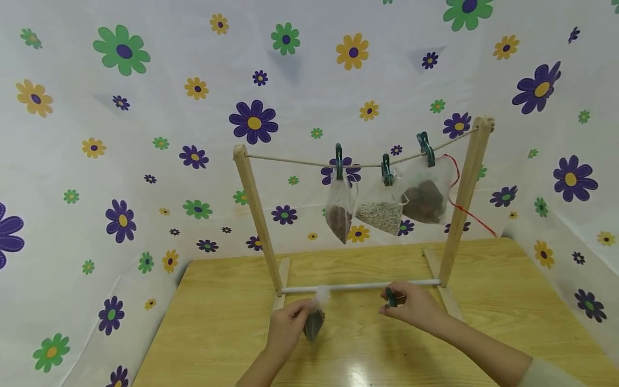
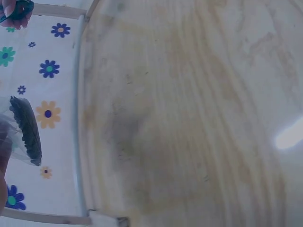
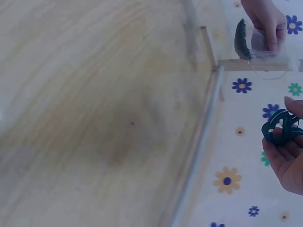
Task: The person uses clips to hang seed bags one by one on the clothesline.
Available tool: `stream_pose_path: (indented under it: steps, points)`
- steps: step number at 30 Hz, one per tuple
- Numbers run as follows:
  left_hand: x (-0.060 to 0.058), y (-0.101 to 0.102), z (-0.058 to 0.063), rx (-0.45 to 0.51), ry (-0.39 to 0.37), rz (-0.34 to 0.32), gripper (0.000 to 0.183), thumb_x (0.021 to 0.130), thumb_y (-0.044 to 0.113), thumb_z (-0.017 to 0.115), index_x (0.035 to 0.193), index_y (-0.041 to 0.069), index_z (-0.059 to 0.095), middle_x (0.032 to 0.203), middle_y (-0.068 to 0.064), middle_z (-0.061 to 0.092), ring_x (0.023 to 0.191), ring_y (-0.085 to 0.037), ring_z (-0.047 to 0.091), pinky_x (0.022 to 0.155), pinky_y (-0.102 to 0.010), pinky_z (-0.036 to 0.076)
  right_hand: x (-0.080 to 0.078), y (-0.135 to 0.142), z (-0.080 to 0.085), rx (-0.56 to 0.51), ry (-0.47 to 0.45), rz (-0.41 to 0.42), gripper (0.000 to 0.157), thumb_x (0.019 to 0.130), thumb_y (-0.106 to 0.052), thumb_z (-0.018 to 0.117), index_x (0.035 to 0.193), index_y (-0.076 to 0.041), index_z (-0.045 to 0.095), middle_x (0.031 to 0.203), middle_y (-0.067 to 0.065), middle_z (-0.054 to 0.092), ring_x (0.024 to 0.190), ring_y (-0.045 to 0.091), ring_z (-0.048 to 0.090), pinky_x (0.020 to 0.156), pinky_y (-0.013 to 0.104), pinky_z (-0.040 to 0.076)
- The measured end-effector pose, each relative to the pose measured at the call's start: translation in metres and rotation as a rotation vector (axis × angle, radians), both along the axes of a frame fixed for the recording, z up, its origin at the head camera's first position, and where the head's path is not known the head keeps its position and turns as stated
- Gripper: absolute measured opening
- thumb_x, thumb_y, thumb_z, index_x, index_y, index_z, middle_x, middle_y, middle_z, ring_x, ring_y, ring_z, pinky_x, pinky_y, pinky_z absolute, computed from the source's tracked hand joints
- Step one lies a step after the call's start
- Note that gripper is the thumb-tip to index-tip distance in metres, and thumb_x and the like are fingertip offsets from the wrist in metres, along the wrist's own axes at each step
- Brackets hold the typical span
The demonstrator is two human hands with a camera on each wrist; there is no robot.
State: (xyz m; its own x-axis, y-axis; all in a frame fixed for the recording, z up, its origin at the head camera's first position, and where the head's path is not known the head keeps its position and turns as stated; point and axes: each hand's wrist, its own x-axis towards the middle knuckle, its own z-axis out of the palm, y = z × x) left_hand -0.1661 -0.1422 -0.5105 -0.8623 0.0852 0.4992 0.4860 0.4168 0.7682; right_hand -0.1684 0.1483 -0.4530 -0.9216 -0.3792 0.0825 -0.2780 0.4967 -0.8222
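Note:
My left hand [image 1: 288, 326] pinches the gathered top of a small sheer pouch [image 1: 314, 323] with dark contents, which hangs below the fingers over the table. In the left wrist view the pouch [image 2: 27, 130] shows its dark, leafy-looking filling at the left edge. To the right, my right hand [image 1: 416, 307] holds a dark green clothespin [image 1: 390, 297] between thumb and fingers, its tip pointing toward the pouch. The right wrist view shows the clothespin [image 3: 282, 127] close up, with the left hand [image 3: 270, 21] and pouch farther off. Both hands are in front of the rack's white bottom bar [image 1: 358, 286].
A wooden rack stands on the table [image 1: 217, 322], with a left post [image 1: 256, 220] and right post [image 1: 466, 209]. Its rope [image 1: 290, 160] carries three sheer pouches, each under a green clothespin [image 1: 339, 161]. A red string [image 1: 471, 215] dangles from the rightmost pouch [image 1: 425, 199].

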Motion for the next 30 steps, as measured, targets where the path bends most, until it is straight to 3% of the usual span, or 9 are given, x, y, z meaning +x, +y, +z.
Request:
stream_pose_path:
  steps: [3, 8, 13, 16, 19, 22, 25, 28, 30]
  points:
    - [-0.002, -0.005, 0.016, -0.029, 0.007, -0.004, 0.007, 0.082, 0.002, 0.069, 0.087, 0.003, 0.074, 0.082, -0.006, 0.073, 0.074, -0.016, 0.071, 0.064, -0.018, 0.054, -0.004, -0.001, 0.017, 0.005, 0.034, 0.017, 0.022, 0.080, -0.023, 0.076, 0.091, -0.007, 0.066, 0.090, 0.006, 0.068, 0.081, 0.022, 0.069, 0.065, 0.023, 0.054]
    - [-0.007, -0.010, 0.043, -0.122, -0.050, -0.012, 0.009, 0.085, 0.008, 0.069, 0.090, 0.007, 0.075, 0.083, -0.004, 0.074, 0.068, -0.006, 0.066, 0.059, -0.018, 0.052, -0.011, -0.003, 0.044, 0.068, 0.090, 0.020, 0.022, 0.080, -0.026, 0.076, 0.090, -0.009, 0.068, 0.078, -0.003, 0.067, 0.071, 0.010, 0.066, 0.059, 0.021, 0.050]
    - [-0.009, -0.014, 0.065, -0.230, -0.088, -0.002, 0.009, 0.087, 0.011, 0.068, 0.090, 0.009, 0.076, 0.078, -0.002, 0.072, 0.053, 0.003, 0.043, 0.048, -0.017, 0.040, -0.014, -0.007, 0.066, 0.136, 0.111, 0.045, 0.026, 0.080, -0.032, 0.075, 0.092, -0.010, 0.068, 0.072, -0.007, 0.067, 0.063, 0.003, 0.057, 0.057, 0.022, 0.046]
    - [-0.011, -0.016, 0.074, -0.262, -0.051, 0.000, 0.009, 0.087, 0.010, 0.068, 0.091, 0.008, 0.076, 0.073, -0.001, 0.071, 0.046, 0.006, 0.033, 0.043, -0.017, 0.033, -0.015, -0.011, 0.077, 0.160, 0.135, 0.071, 0.023, 0.080, -0.030, 0.076, 0.091, -0.011, 0.067, 0.074, -0.007, 0.067, 0.064, 0.003, 0.058, 0.059, 0.022, 0.047]
    - [-0.014, -0.017, 0.080, -0.307, 0.074, -0.004, 0.009, 0.084, 0.007, 0.070, 0.090, 0.006, 0.076, 0.070, -0.002, 0.070, 0.043, 0.006, 0.032, 0.041, -0.015, 0.031, -0.016, -0.014, 0.088, 0.184, 0.208, 0.089, 0.020, 0.079, -0.026, 0.077, 0.088, -0.012, 0.067, 0.075, -0.006, 0.068, 0.066, 0.003, 0.060, 0.060, 0.022, 0.047]
    - [-0.019, -0.018, 0.085, -0.377, 0.296, 0.002, 0.009, 0.079, 0.003, 0.074, 0.088, 0.005, 0.075, 0.073, -0.004, 0.072, 0.048, 0.001, 0.054, 0.045, -0.013, 0.040, -0.017, -0.019, 0.098, 0.226, 0.344, 0.108, 0.019, 0.079, -0.025, 0.077, 0.089, -0.012, 0.067, 0.078, -0.005, 0.068, 0.067, 0.001, 0.060, 0.059, 0.021, 0.046]
    - [-0.023, -0.017, 0.091, -0.450, 0.508, 0.027, 0.015, 0.073, -0.001, 0.077, 0.087, 0.004, 0.074, 0.077, -0.007, 0.073, 0.063, -0.012, 0.069, 0.051, -0.019, 0.050, -0.017, -0.023, 0.107, 0.258, 0.495, 0.132, 0.020, 0.078, -0.022, 0.078, 0.089, -0.011, 0.067, 0.082, -0.002, 0.069, 0.068, 0.005, 0.060, 0.059, 0.022, 0.046]
    - [-0.027, -0.016, 0.098, -0.500, 0.635, 0.057, 0.017, 0.072, -0.001, 0.076, 0.089, 0.003, 0.073, 0.077, -0.008, 0.073, 0.065, -0.017, 0.070, 0.052, -0.024, 0.052, -0.018, -0.026, 0.114, 0.267, 0.626, 0.149, 0.021, 0.076, -0.019, 0.080, 0.088, -0.009, 0.067, 0.085, 0.002, 0.070, 0.072, 0.010, 0.065, 0.060, 0.024, 0.049]
    - [-0.030, -0.016, 0.105, -0.538, 0.709, 0.074, 0.012, 0.080, 0.002, 0.071, 0.091, 0.004, 0.073, 0.077, -0.007, 0.072, 0.063, -0.017, 0.069, 0.048, -0.025, 0.051, -0.019, -0.029, 0.119, 0.275, 0.704, 0.153, 0.023, 0.075, -0.018, 0.081, 0.089, -0.007, 0.067, 0.085, 0.003, 0.070, 0.073, 0.013, 0.066, 0.060, 0.024, 0.050]
